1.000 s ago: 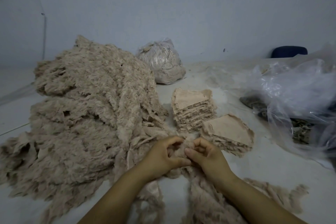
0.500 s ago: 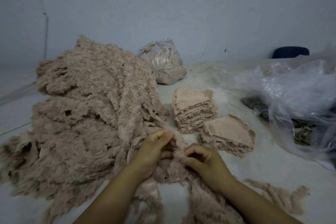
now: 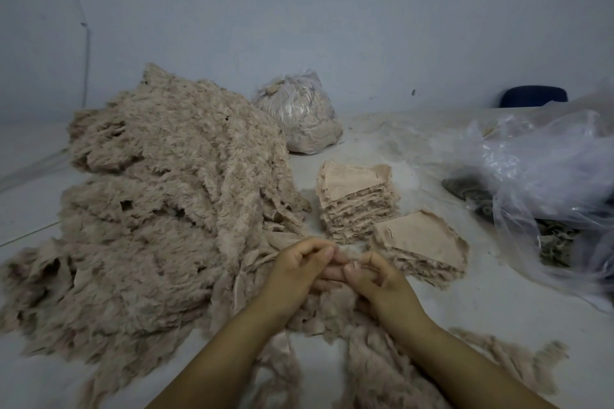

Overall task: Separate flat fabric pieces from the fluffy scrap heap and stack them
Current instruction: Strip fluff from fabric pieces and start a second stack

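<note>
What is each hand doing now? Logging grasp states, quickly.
Left hand: fingers curled, pinching the beige fluffy fabric scrap.
Right hand: fingers curled, pinching the same scrap.

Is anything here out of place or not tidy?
Mostly the stacks. The taller stack has ragged edges and is not square. The lower stack lies turned at another angle beside it. A loose fluffy strip lies alone on the table, right of the right forearm, apart from the scrap heap.

tied plastic bag (image 3: 299, 119) | loose plastic sheeting (image 3: 545, 173) | blue chair (image 3: 534, 97) | wall (image 3: 299, 10)
</note>
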`<state>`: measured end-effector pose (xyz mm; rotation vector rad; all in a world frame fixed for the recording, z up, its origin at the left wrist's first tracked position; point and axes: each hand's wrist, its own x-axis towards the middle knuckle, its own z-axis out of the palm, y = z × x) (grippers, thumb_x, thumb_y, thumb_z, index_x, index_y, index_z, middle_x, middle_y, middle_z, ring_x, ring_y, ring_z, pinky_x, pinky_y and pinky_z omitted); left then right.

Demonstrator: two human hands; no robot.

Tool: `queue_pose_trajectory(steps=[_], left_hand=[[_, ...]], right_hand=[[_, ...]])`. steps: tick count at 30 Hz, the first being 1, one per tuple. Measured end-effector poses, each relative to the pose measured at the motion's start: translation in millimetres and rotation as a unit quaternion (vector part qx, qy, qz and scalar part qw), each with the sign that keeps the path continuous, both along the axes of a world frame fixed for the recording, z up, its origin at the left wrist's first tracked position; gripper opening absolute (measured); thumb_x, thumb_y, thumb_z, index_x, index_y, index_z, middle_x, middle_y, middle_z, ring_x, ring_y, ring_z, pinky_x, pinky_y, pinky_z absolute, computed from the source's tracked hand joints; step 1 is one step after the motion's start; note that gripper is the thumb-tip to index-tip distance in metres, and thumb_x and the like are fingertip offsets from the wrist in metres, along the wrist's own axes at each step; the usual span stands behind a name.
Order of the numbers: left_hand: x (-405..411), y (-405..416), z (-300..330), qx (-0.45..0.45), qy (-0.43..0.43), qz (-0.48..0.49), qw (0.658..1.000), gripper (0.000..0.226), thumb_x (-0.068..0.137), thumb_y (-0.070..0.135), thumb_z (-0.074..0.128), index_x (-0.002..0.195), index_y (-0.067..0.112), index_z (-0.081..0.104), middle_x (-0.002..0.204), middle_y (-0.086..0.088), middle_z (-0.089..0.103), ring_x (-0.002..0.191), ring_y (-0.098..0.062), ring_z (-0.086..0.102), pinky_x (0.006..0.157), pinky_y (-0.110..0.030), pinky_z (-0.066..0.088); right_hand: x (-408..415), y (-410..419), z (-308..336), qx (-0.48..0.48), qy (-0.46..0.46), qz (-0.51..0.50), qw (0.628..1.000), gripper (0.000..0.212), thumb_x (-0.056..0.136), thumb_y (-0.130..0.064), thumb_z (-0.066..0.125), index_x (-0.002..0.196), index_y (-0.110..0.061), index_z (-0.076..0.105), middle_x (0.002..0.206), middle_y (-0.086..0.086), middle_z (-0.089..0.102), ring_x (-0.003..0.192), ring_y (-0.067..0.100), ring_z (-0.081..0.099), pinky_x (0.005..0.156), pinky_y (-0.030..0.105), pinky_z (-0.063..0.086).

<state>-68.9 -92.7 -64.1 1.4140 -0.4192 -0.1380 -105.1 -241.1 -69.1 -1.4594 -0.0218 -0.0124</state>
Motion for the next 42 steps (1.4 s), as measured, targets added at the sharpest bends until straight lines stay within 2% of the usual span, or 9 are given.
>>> queue_pose_trajectory(steps=[3, 9, 14, 20, 23, 26, 29, 33, 42], left_hand=[[8, 3, -6, 0.097, -0.090, 0.120, 0.984, 0.017, 0.091, 0.017, 0.059, 0.103, 0.029, 0.059, 0.096, 0.007, 0.068, 0.085, -0.006, 0.064, 0.072, -0.015, 0.050], [15, 21, -22, 0.410, -0.229, -0.038, 0.882, 0.027, 0.081, 0.044, 0.070, 0.061, 0.040, 0.052, 0.060, 0.025, 0.054, 0.059, 0.009, 0.049, 0.056, -0.013, 0.034], [17, 24, -23, 0.364, -0.227, -0.023, 0.903, 0.056, 0.074, 0.075, 0.053, 0.056, 0.022, 0.046, 0.050, 0.010, 0.036, 0.047, -0.002, 0.033, 0.049, -0.023, 0.028], [15, 31, -17, 0.296, -0.166, 0.030, 0.940, 0.056, 0.085, 0.062, 0.048, 0.044, 0.023, 0.043, 0.043, 0.011, 0.035, 0.041, -0.006, 0.031, 0.048, -0.023, 0.028], [10, 18, -4, 0.232, -0.079, -0.007, 0.970, 0.060, 0.080, 0.055, 0.054, 0.095, -0.001, 0.068, 0.077, -0.001, 0.063, 0.070, -0.013, 0.060, 0.069, -0.025, 0.046], [0, 4, 3, 0.168, 0.028, -0.115, 0.979, 0.083, 0.063, 0.060, 0.073, 0.132, 0.020, 0.049, 0.121, 0.008, 0.063, 0.110, -0.002, 0.061, 0.091, -0.019, 0.047], [-4, -7, 0, 0.101, 0.085, -0.105, 0.986, 0.056, 0.070, 0.032, 0.082, 0.118, 0.019, 0.057, 0.113, 0.002, 0.069, 0.104, -0.010, 0.065, 0.082, -0.022, 0.052], [9, -7, -3, 0.030, 0.156, 0.055, 0.986, 0.012, 0.087, -0.004, 0.058, 0.088, 0.005, 0.066, 0.081, -0.010, 0.071, 0.066, -0.013, 0.068, 0.058, -0.021, 0.053], [6, -10, -3, 0.010, 0.119, 0.020, 0.993, 0.044, 0.079, 0.034, 0.064, 0.102, -0.004, 0.066, 0.099, -0.021, 0.071, 0.088, -0.030, 0.068, 0.078, -0.035, 0.055]], right_hand=[[4, -3, 1, 0.179, 0.049, -0.039, 0.982, 0.007, 0.094, -0.006, 0.052, 0.088, -0.004, 0.054, 0.079, 0.018, 0.064, 0.069, 0.026, 0.066, 0.060, 0.033, 0.059], [13, -13, 5, 0.316, 0.047, -0.113, 0.941, 0.025, 0.098, -0.002, 0.043, 0.121, 0.005, 0.051, 0.089, 0.014, 0.073, 0.077, 0.021, 0.072, 0.060, 0.031, 0.059], [16, -14, 9, 0.325, -0.010, -0.167, 0.931, 0.022, 0.098, 0.002, 0.040, 0.115, -0.004, 0.053, 0.083, 0.005, 0.074, 0.073, 0.013, 0.072, 0.058, 0.026, 0.058], [19, -50, 16, 0.188, 0.015, -0.233, 0.954, 0.025, 0.104, -0.015, 0.030, 0.104, -0.008, 0.055, 0.094, 0.009, 0.058, 0.082, 0.018, 0.059, 0.069, 0.025, 0.054], [11, -38, 17, 0.260, 0.088, -0.062, 0.960, 0.037, 0.103, -0.020, 0.028, 0.083, -0.010, 0.057, 0.080, 0.007, 0.058, 0.069, 0.017, 0.057, 0.063, 0.027, 0.049], [7, -12, 15, 0.166, 0.053, -0.031, 0.984, 0.017, 0.090, -0.012, 0.055, 0.077, -0.002, 0.059, 0.068, 0.017, 0.061, 0.061, 0.028, 0.058, 0.058, 0.031, 0.047], [9, -6, 7, -0.064, -0.072, -0.144, 0.985, 0.020, 0.085, 0.002, 0.063, 0.071, -0.011, 0.056, 0.065, 0.009, 0.060, 0.062, 0.020, 0.054, 0.058, 0.028, 0.044], [9, -7, 3, -0.058, -0.076, -0.156, 0.983, 0.022, 0.085, -0.005, 0.067, 0.066, -0.014, 0.061, 0.061, 0.002, 0.056, 0.057, 0.011, 0.050, 0.053, 0.023, 0.044], [9, -1, 2, 0.032, -0.045, -0.098, 0.994, 0.023, 0.089, 0.000, 0.062, 0.067, -0.007, 0.056, 0.049, 0.001, 0.048, 0.041, 0.010, 0.046, 0.041, 0.021, 0.043]])
